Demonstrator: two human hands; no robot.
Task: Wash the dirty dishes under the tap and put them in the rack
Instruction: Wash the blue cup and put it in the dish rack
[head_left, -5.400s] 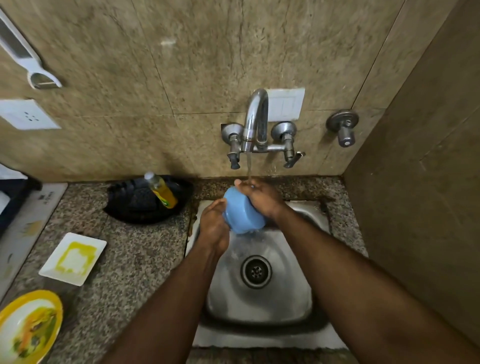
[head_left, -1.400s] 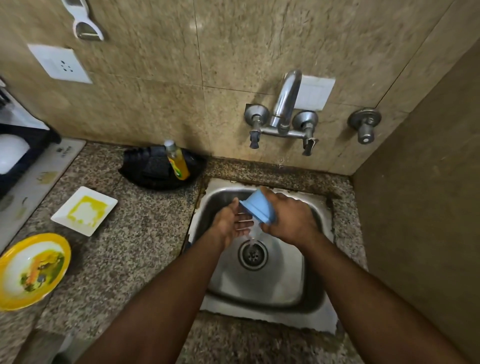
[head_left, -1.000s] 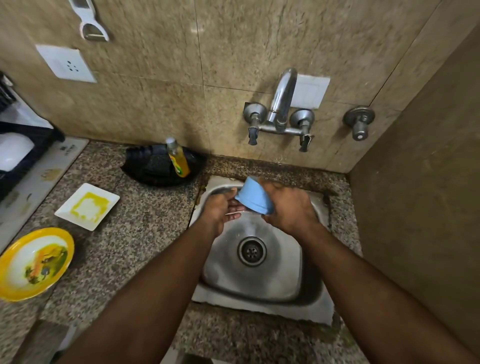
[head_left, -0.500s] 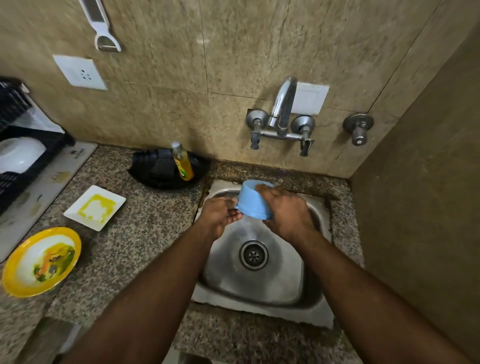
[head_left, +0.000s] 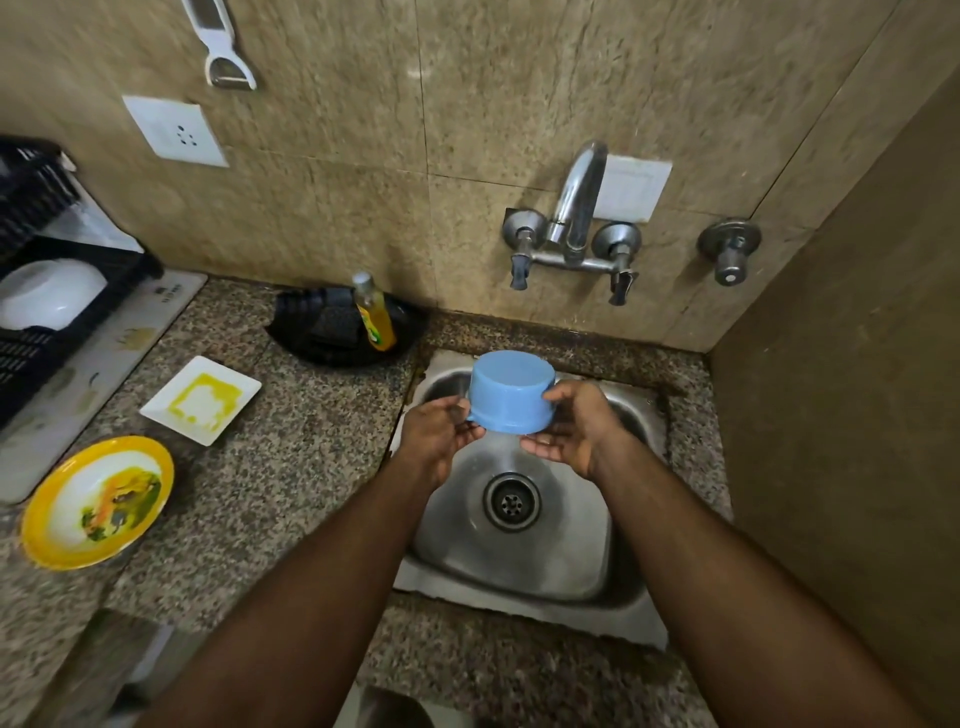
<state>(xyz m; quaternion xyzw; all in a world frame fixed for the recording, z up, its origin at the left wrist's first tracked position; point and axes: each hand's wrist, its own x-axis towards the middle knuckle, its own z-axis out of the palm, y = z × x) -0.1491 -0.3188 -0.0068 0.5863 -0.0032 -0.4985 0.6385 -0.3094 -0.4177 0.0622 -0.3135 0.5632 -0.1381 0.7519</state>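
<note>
Countertop (head_left: 291, 467): two dirty dishes (head_left: 200, 400), one cup (head_left: 511, 391)

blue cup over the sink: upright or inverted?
Inverted. The round blue plastic cup shows its flat closed base on top, with the wider rim facing down toward the steel sink, held between both hands.

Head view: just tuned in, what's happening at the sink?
A person holds a blue cup upside down over the sink, left hand at its handle side, right hand cupping the other. No water shows from the tap. A stained white square plate and yellow-rimmed plate wait on the counter; the black rack holds a white bowl.
</note>
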